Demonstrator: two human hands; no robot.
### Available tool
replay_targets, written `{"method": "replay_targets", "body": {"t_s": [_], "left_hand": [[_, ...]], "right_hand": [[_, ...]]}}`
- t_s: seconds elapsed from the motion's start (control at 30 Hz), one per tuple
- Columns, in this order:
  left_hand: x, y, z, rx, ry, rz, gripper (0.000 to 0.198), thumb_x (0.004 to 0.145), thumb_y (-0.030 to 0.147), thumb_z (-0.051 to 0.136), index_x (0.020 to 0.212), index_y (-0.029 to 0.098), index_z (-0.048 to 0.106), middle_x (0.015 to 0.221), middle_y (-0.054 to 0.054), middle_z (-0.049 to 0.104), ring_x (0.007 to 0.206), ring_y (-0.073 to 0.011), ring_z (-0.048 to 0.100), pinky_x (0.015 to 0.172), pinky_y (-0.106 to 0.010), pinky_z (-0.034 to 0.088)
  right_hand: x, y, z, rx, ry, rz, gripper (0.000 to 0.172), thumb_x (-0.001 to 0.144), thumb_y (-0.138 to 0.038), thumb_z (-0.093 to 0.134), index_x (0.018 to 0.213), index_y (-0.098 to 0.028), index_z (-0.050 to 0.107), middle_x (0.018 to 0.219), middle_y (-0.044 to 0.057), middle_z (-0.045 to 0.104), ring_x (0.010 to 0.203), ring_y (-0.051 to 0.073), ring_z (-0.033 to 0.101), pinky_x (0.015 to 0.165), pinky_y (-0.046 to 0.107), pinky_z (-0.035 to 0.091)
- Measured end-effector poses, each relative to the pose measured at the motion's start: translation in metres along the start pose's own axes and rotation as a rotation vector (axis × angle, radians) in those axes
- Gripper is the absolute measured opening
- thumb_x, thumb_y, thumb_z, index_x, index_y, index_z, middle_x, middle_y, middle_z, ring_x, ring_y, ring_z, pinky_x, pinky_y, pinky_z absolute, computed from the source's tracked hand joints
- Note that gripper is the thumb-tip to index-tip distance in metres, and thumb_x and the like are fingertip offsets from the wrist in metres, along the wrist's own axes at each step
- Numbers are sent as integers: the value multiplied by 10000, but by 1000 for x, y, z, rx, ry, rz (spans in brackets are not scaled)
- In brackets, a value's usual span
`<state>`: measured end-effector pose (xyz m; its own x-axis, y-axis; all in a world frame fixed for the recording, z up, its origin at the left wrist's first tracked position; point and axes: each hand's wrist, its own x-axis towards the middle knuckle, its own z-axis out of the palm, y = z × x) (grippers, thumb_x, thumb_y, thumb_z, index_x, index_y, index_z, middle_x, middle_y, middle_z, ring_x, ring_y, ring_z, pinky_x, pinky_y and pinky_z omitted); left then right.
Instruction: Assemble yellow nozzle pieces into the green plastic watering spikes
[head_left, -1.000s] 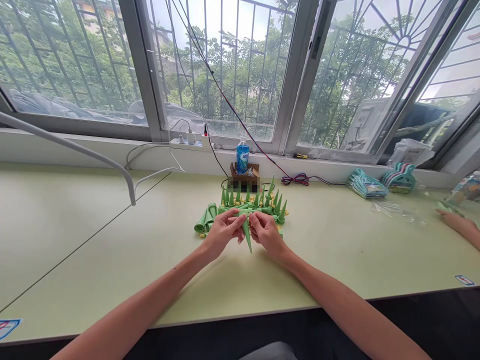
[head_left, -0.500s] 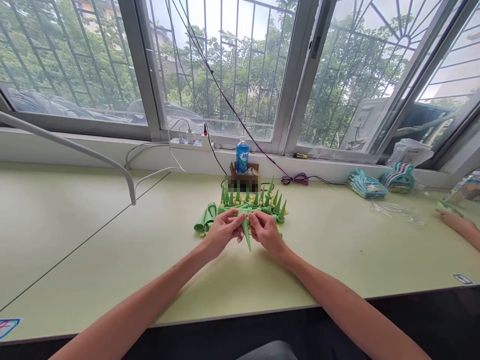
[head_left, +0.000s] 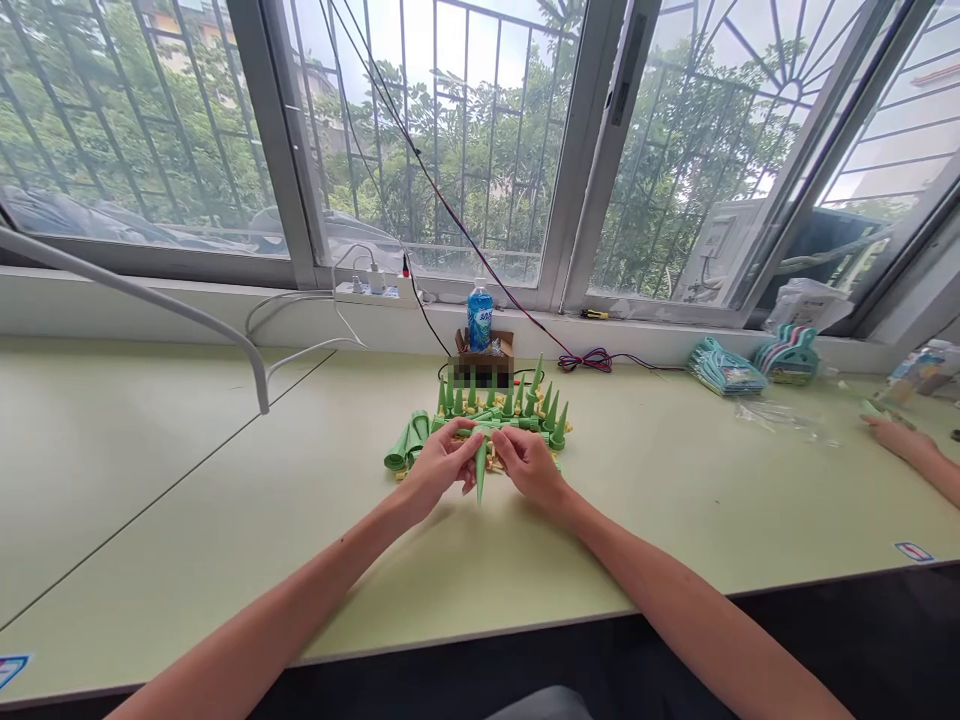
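A green cone-shaped piece (head_left: 481,472) points down toward me between my hands at the middle of the table. My left hand (head_left: 444,463) is closed on its wide upper end. My right hand (head_left: 529,462) pinches at the right side of the same end; its fingertips are pressed together, and any small part between them is too small to name. Just behind my hands lies a group of green cones (head_left: 559,425), several standing upright, with small yellow pieces among them. More green cones (head_left: 409,440) lie to the left of my left hand.
Behind the cones are a small cardboard box (head_left: 502,347) and a blue bottle (head_left: 480,318). Light blue hangers (head_left: 724,368) lie at the right rear. Another person's hand (head_left: 892,436) rests at the far right. A white tube (head_left: 225,318) arches over the left side.
The cone in my hands has swung its tip left and now points more straight down. My hands keep their hold. The whole view has shifted slightly.
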<state>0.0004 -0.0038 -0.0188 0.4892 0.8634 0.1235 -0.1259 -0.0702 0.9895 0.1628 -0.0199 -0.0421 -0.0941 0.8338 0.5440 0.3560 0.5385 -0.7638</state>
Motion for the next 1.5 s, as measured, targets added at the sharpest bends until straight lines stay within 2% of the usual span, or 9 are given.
{"method": "replay_targets", "body": {"t_s": [0.27,0.4,0.5,0.67,0.83,1.1,1.33,1.5], "left_hand": [[-6,1,-2,441,-88,28,329,842,506,544,956,202,492,438,92,440,315,-91,407,353,-198,272],[-7,-3,-2,659,-123,-4,288,855,489,499,908,206,497,452,77,492,327,-102,411,392,-218,277],[-7,-4,-2,831,-114,57,245,861,445,485,863,201,514,469,56,537,391,-113,430,461,-231,297],[-7,-3,-2,1061,-72,172,179,851,361,480,863,198,555,474,48,509,471,-137,442,526,-247,294],[-8,-2,-4,1147,-23,193,162,821,278,472,925,208,575,535,33,554,502,-151,476,522,-253,278],[-8,-1,-2,1173,52,234,178,811,226,457,902,212,610,485,37,498,472,-152,442,518,-256,259],[-8,4,2,1050,214,337,209,873,332,470,796,195,607,480,53,430,454,-109,368,518,-236,270],[-8,2,3,1030,239,367,229,882,346,471,778,192,605,482,54,435,449,-99,361,516,-227,274]], "right_hand": [[7,4,-13,-160,98,-26,509,979,-475,344,615,-167,524,492,-38,392,467,92,364,522,245,296],[8,4,-15,-184,112,-57,495,980,-455,354,617,-166,527,506,-37,400,473,90,365,524,239,297],[8,3,-15,-192,107,-82,476,979,-436,368,614,-168,516,502,-43,384,467,87,334,513,237,283],[9,5,-14,-224,102,-119,447,964,-414,407,596,-171,478,517,-40,409,479,86,317,508,234,273],[8,5,-14,-295,78,-139,411,945,-377,450,587,-176,463,511,-52,353,494,91,275,499,233,255],[6,2,-16,-443,-82,-120,167,871,-247,581,726,-177,625,664,-4,601,584,109,474,576,231,342],[8,6,-17,-491,-178,-223,104,849,-193,640,769,-185,705,732,27,623,705,144,525,713,281,389],[9,12,-15,-570,-220,-271,117,844,-215,670,737,-198,715,736,31,619,754,165,502,777,327,369]]}}
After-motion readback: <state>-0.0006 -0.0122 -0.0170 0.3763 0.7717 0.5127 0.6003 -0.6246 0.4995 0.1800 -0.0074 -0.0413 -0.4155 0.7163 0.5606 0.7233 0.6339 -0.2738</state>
